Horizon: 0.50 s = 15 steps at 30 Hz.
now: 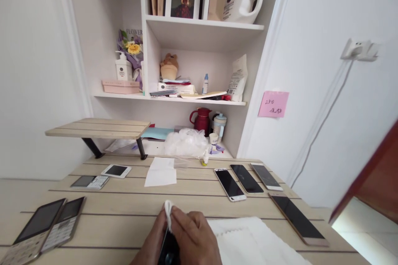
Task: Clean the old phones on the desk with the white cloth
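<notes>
At the bottom centre, my left hand (153, 240) is wrapped round the left side of a dark phone (168, 250), whose lower part runs out of the frame. My right hand (197, 236) pinches a folded white cloth (168, 211) over the phone's upper end, fingers bent. A large white cloth (251, 242) lies flat on the table just right of my right hand. Four touchscreen phones lie to the right, the nearest to me being a gold-edged one (295, 217). On the left lie several keypad phones, including a silver one (64, 223).
A white paper sheet (161, 172) lies mid-table. Behind it are crumpled clear plastic (186, 143), a red jug (202, 122) and a light-blue cup (219, 126). A small raised wooden stand (99, 127) is at the back left, below white shelves (199, 25).
</notes>
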Each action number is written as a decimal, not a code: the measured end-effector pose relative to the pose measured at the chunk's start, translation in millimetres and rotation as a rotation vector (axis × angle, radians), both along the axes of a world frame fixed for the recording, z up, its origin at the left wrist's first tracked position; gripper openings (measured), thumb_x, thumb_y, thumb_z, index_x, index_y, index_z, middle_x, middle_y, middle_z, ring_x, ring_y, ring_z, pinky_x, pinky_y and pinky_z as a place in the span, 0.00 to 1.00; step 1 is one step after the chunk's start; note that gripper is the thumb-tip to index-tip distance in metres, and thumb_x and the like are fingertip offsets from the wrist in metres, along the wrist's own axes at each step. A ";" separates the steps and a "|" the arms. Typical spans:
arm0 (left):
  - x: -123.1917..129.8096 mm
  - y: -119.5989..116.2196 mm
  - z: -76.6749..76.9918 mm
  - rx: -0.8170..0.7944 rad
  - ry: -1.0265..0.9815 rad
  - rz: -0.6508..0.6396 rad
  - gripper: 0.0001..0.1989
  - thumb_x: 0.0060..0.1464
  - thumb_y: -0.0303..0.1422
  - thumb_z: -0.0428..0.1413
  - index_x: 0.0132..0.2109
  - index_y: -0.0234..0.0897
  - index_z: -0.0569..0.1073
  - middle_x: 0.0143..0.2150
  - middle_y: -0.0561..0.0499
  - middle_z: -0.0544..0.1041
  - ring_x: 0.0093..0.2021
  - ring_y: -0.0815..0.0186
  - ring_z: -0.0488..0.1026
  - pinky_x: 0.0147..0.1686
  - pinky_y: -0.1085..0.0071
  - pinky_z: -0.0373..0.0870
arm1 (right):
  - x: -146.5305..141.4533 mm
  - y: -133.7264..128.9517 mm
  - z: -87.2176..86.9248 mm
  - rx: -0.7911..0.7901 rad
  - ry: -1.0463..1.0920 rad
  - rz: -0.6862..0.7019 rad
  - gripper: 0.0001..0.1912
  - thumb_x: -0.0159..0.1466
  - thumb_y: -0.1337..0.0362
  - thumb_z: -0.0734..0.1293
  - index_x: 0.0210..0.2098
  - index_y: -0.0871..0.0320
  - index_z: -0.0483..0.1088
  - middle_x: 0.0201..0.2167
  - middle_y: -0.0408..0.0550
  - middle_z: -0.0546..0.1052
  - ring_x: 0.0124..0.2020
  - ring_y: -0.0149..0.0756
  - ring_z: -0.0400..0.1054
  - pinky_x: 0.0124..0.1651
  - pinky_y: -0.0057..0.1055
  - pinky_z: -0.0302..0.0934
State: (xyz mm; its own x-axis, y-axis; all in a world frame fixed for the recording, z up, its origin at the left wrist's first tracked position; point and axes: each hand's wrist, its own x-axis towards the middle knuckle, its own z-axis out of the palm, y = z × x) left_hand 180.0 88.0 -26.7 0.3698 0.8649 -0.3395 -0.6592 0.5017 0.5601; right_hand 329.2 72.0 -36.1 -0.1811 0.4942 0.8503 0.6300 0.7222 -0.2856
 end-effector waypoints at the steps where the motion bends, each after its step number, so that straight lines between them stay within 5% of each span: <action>1: 1.7 0.4 4.7 -0.018 -0.001 -0.015 0.22 0.55 0.40 0.62 0.54 0.38 0.75 0.38 0.47 0.84 0.43 0.53 0.80 0.44 0.65 0.76 | -4.9 -2.2 -3.0 -0.021 0.007 -0.007 0.16 0.71 0.60 0.63 0.56 0.45 0.74 0.34 0.49 0.79 0.27 0.36 0.73 0.29 0.27 0.72; 5: 4.9 1.7 16.8 -0.073 0.010 -0.067 0.27 0.54 0.48 0.61 0.53 0.30 0.76 0.35 0.43 0.83 0.39 0.50 0.81 0.40 0.61 0.78 | -19.8 -7.3 -11.2 -0.089 0.045 -0.017 0.12 0.68 0.57 0.67 0.50 0.43 0.77 0.25 0.45 0.74 0.21 0.32 0.70 0.23 0.22 0.68; 11: 2.9 -3.1 11.0 -0.091 -0.010 0.040 0.17 0.56 0.42 0.60 0.50 0.39 0.77 0.33 0.46 0.83 0.37 0.52 0.80 0.33 0.63 0.77 | 4.8 1.2 8.2 0.083 -0.176 0.012 0.22 0.69 0.67 0.61 0.61 0.58 0.68 0.49 0.57 0.78 0.34 0.42 0.72 0.34 0.35 0.74; 15: 6.7 -3.0 15.9 -0.120 0.035 0.041 0.21 0.57 0.45 0.58 0.51 0.34 0.76 0.25 0.49 0.79 0.28 0.57 0.78 0.25 0.68 0.72 | -1.7 -1.9 3.3 0.016 -0.165 0.005 0.19 0.68 0.65 0.64 0.58 0.53 0.71 0.42 0.53 0.79 0.31 0.39 0.72 0.32 0.32 0.73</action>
